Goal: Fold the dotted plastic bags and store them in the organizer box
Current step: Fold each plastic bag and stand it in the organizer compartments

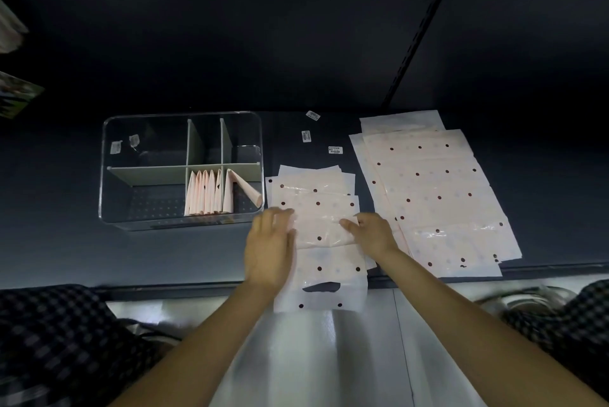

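Both hands on a dotted bag at the table's front edge.
Left hand (pixel 270 250) and right hand (pixel 372 233) pressed flat, fingers straight, on the dotted bag (pixel 321 232).

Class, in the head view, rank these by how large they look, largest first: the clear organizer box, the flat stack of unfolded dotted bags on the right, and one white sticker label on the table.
1. Stack of unfolded dotted bags
2. Organizer box, somewhat smaller
3. Sticker label, by far the smallest
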A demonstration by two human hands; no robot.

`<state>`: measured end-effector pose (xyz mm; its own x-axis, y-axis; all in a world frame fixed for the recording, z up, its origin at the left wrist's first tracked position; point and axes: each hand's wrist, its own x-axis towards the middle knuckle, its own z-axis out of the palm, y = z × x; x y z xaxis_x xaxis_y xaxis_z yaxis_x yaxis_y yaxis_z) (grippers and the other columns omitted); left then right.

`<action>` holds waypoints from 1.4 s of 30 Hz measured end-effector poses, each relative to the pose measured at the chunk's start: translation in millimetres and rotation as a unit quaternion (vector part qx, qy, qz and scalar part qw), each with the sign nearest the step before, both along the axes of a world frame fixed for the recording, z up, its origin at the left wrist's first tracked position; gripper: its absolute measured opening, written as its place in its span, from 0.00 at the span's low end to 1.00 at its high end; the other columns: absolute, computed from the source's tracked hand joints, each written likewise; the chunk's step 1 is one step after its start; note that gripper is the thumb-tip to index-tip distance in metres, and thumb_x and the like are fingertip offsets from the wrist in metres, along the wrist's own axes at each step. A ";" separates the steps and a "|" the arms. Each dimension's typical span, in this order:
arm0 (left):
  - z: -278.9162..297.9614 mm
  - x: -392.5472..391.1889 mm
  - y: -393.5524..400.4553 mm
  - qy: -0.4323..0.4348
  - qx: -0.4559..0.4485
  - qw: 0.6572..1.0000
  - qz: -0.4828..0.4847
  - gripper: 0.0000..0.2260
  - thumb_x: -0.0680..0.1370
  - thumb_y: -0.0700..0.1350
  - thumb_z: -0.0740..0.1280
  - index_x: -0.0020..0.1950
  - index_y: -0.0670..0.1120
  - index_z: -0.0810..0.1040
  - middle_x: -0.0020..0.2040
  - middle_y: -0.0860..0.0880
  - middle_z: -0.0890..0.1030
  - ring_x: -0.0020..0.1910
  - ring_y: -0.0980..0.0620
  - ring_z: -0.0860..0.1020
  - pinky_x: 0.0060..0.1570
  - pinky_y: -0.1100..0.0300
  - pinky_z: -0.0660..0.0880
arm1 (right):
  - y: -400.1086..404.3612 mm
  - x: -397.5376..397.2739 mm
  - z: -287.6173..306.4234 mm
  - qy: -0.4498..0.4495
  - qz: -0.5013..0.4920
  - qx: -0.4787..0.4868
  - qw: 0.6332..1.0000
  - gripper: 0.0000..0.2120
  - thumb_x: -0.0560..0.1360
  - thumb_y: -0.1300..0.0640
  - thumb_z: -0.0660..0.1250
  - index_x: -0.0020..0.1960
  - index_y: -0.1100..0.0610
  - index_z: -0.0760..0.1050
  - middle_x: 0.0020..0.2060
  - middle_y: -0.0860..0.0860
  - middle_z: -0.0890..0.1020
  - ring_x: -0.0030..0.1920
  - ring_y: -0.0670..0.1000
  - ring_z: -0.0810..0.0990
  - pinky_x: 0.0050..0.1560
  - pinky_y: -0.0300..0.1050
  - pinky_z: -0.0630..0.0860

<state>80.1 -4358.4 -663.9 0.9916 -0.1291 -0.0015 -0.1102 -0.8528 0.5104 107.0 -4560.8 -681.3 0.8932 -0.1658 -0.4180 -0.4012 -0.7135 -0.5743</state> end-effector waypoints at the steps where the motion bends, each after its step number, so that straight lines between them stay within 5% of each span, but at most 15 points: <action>1: 0.5 -4.7 -5.2 -0.065 0.039 0.996 -0.048 0.16 0.75 0.41 0.69 0.62 0.44 0.76 0.62 0.43 0.76 0.62 0.41 0.74 0.62 0.49 0.71 | 0.8 2.2 -1.1 0.008 -0.003 -0.015 1.000 0.24 0.78 0.48 0.63 0.28 0.55 0.58 0.26 0.48 0.65 0.28 0.47 0.64 0.29 0.40 0.57; 3: -2.9 -14.1 -16.2 -0.103 0.089 0.979 -0.153 0.19 0.75 0.44 0.69 0.65 0.44 0.75 0.68 0.41 0.72 0.69 0.40 0.68 0.70 0.43 0.59 | 1.8 5.8 -3.0 0.023 -0.007 -0.031 0.999 0.25 0.78 0.47 0.62 0.28 0.55 0.57 0.26 0.49 0.64 0.27 0.47 0.63 0.28 0.42 0.56; 6: -19.4 -22.3 -21.4 0.024 0.186 0.955 -0.228 0.29 0.82 0.56 0.52 0.77 0.43 0.47 0.78 0.44 0.42 0.76 0.46 0.40 0.73 0.50 0.35 | 3.3 9.3 -3.0 0.046 -0.007 -0.052 0.998 0.24 0.78 0.45 0.61 0.29 0.56 0.58 0.27 0.49 0.66 0.28 0.47 0.64 0.29 0.42 0.58; 8: -29.8 -23.7 -17.6 0.072 0.219 0.947 -0.222 0.32 0.81 0.60 0.46 0.76 0.43 0.36 0.75 0.46 0.33 0.75 0.48 0.33 0.73 0.52 0.33 | 4.8 10.9 -2.5 0.050 -0.015 -0.056 0.997 0.24 0.78 0.45 0.61 0.29 0.55 0.58 0.27 0.49 0.66 0.28 0.47 0.65 0.29 0.42 0.58; 18: -35.4 -17.4 5.5 0.075 0.216 0.942 -0.246 0.34 0.76 0.68 0.44 0.73 0.56 0.30 0.73 0.41 0.28 0.70 0.45 0.25 0.70 0.54 0.29 | 15.2 9.9 5.5 0.042 -0.077 -0.075 0.993 0.22 0.78 0.46 0.61 0.29 0.55 0.61 0.28 0.49 0.68 0.30 0.47 0.68 0.28 0.42 0.60; 21: -36.0 -16.0 7.6 0.073 0.213 0.939 -0.262 0.33 0.75 0.69 0.43 0.73 0.59 0.31 0.74 0.40 0.29 0.71 0.44 0.27 0.72 0.52 0.31 | 19.5 -1.6 11.8 -0.084 -0.060 -0.158 0.982 0.12 0.78 0.50 0.62 0.45 0.59 0.74 0.41 0.54 0.78 0.44 0.54 0.77 0.43 0.46 0.74; 23: -37.9 -16.1 7.2 0.063 0.215 0.938 -0.263 0.33 0.74 0.70 0.41 0.73 0.59 0.31 0.73 0.40 0.29 0.72 0.43 0.27 0.73 0.50 0.32 | 27.2 -15.7 14.0 -0.214 0.004 -0.145 0.966 0.12 0.78 0.54 0.62 0.58 0.60 0.74 0.54 0.56 0.78 0.55 0.55 0.75 0.58 0.47 0.72; 26: -39.7 -16.7 7.5 0.060 0.210 0.940 -0.263 0.33 0.76 0.68 0.43 0.75 0.56 0.36 0.73 0.40 0.28 0.72 0.43 0.27 0.73 0.51 0.31 | 56.6 -40.4 10.1 -0.155 0.243 -0.028 0.957 0.23 0.81 0.53 0.56 0.74 0.57 0.60 0.73 0.52 0.64 0.73 0.50 0.60 0.72 0.36 0.51; 28: -41.2 -16.3 8.7 0.062 0.206 0.939 -0.266 0.33 0.78 0.65 0.47 0.75 0.53 0.35 0.72 0.42 0.27 0.73 0.44 0.29 0.73 0.52 0.32 | 67.7 -50.3 -5.0 -0.112 0.340 -0.045 0.932 0.28 0.82 0.47 0.50 0.77 0.55 0.45 0.77 0.48 0.47 0.76 0.45 0.44 0.75 0.39 0.41; 35: -36.2 -10.9 22.0 0.055 0.196 0.931 -0.301 0.33 0.73 0.71 0.40 0.74 0.60 0.33 0.73 0.41 0.28 0.72 0.44 0.28 0.72 0.50 0.31 | 14.5 -57.0 -22.3 -0.075 0.301 -0.212 0.926 0.36 0.72 0.33 0.31 0.71 0.52 0.26 0.72 0.46 0.30 0.73 0.45 0.29 0.73 0.41 0.33; 38: -35.1 -13.1 40.6 0.055 0.187 0.937 -0.290 0.33 0.73 0.71 0.39 0.73 0.61 0.33 0.74 0.43 0.30 0.73 0.45 0.29 0.72 0.51 0.32 | 1.8 -54.7 -20.9 -0.057 0.277 -0.231 0.931 0.35 0.76 0.36 0.37 0.75 0.55 0.34 0.74 0.47 0.36 0.75 0.47 0.37 0.74 0.43 0.38; 40: -32.7 -16.9 48.1 0.054 0.184 0.945 -0.264 0.32 0.73 0.70 0.38 0.74 0.60 0.35 0.74 0.44 0.31 0.74 0.45 0.32 0.72 0.51 0.32 | -2.4 -50.6 -14.0 -0.137 0.282 -0.270 0.911 0.30 0.80 0.43 0.48 0.74 0.63 0.57 0.74 0.56 0.57 0.74 0.53 0.59 0.74 0.50 0.56; 42: -28.8 -19.5 45.8 0.053 0.191 0.949 -0.245 0.31 0.74 0.68 0.38 0.75 0.58 0.39 0.75 0.45 0.33 0.74 0.46 0.33 0.72 0.51 0.32 | -2.6 -41.4 -6.9 -0.195 0.323 -0.327 0.866 0.24 0.80 0.47 0.56 0.60 0.66 0.77 0.60 0.61 0.78 0.58 0.56 0.80 0.60 0.53 0.75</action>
<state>60.6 -4312.6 -692.7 0.8049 -0.5439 -0.2374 -0.5061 -0.8380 0.2040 65.6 -4563.5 -688.2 0.9401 0.3338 -0.0687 0.3367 -0.9409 0.0354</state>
